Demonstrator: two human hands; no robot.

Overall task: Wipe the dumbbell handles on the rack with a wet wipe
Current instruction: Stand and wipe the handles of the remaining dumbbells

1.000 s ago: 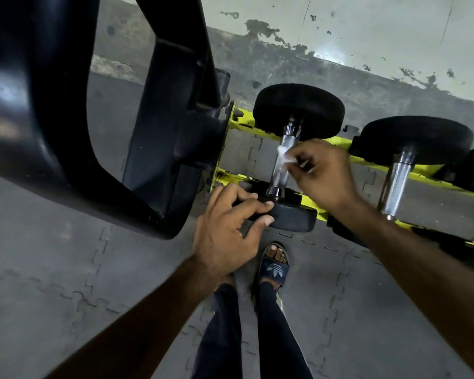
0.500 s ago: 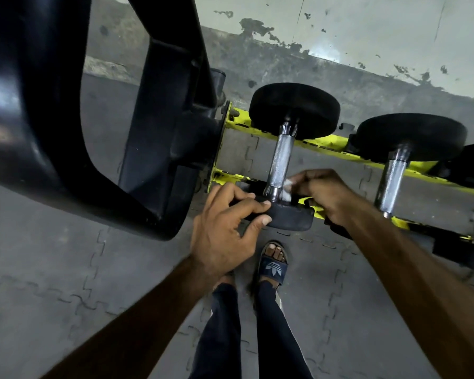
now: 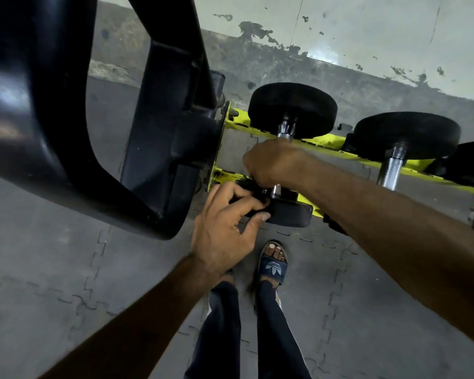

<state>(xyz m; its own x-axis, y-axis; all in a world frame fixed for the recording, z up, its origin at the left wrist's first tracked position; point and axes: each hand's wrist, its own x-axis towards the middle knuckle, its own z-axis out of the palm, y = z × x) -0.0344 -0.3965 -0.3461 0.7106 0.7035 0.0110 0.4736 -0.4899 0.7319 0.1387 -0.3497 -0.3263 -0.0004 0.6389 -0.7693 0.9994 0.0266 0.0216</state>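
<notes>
The leftmost dumbbell lies across the yellow rack [image 3: 326, 140], its far black head [image 3: 292, 109] by the wall and its near head [image 3: 290, 212] toward me. My right hand [image 3: 274, 162] is wrapped around its chrome handle [image 3: 285, 131], covering most of it. The wet wipe is hidden under that hand. My left hand [image 3: 225, 225] grips the edge of the near head, thumb below and fingers on top. A second dumbbell [image 3: 405, 135] with a bare chrome handle [image 3: 391, 168] sits to the right.
A big black curved frame [image 3: 162, 132] fills the upper left, close beside the rack's end. My sandalled foot [image 3: 272, 266] stands on grey interlocking floor mats just under the dumbbell. A stained wall runs behind the rack. Another dumbbell head shows at the far right edge.
My right hand pinched the wipe high on the handle, slid down to the near end, and now has moved back up and closed fully around the handle. My left hand has stayed put.
</notes>
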